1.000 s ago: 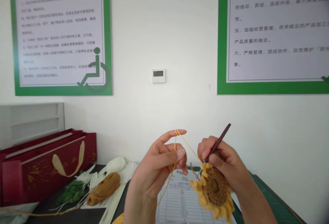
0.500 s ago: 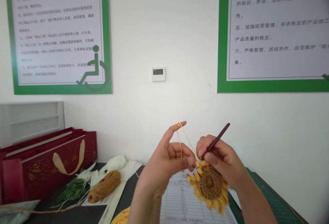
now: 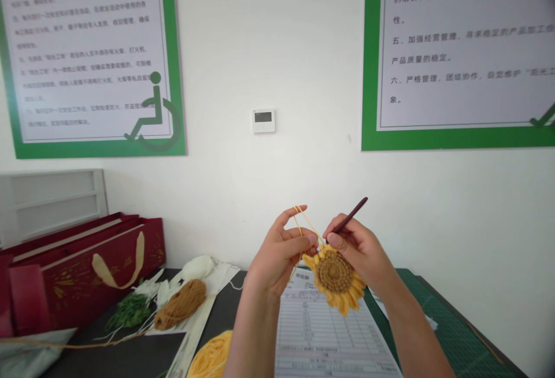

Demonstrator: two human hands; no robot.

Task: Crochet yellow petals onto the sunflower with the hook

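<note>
A crocheted sunflower (image 3: 335,274) with a brown centre and yellow petals hangs between my hands, above a printed sheet. My left hand (image 3: 284,251) pinches its upper left edge with thumb and fingers; the raised index finger carries a loop of yellow yarn (image 3: 309,219). In my right hand (image 3: 358,245) is a crochet hook with a dark handle (image 3: 353,214), held like a pen and slanting up to the right. The hook's tip is at the top petals, largely hidden by fingers. A ball of yellow yarn (image 3: 211,356) lies beside my left forearm.
Printed paper (image 3: 329,332) lies on the dark table under my hands, with a green cutting mat (image 3: 446,332) at right. Brown yarn (image 3: 181,304), green yarn (image 3: 129,311) and white yarn (image 3: 197,268) lie left, beside red gift bags (image 3: 82,277). A wall with framed notices stands behind.
Both hands, with the sunflower and hook, have shifted left and up in view. The hook handle has tilted lower. More of the yellow yarn ball and paper shows as the view moved slightly.
</note>
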